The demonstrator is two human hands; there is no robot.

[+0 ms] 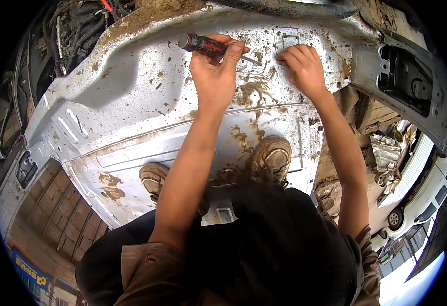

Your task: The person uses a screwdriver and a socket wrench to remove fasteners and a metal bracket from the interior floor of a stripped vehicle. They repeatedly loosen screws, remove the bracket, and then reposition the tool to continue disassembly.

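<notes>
My left hand [215,76] is wrapped round the black and red handle of a screwdriver [201,44]. Its thin metal shaft points right, over a mud-smeared patch of the white metal vehicle floor panel [147,71]. My right hand [305,66] is beside the shaft's tip, apart from it, with the fingers curled down against the panel. Whatever those fingers may hold is hidden under them. Just beyond them, a small squared metal loop or raised outline [291,37] shows on the panel.
My muddy shoes [273,157] stand on the panel. A dark thick tube [295,7] crosses the far edge. Wires and hoses [75,38] crowd the far left. A grey metal body frame [412,76] rises at right. A white vehicle [422,199] is outside.
</notes>
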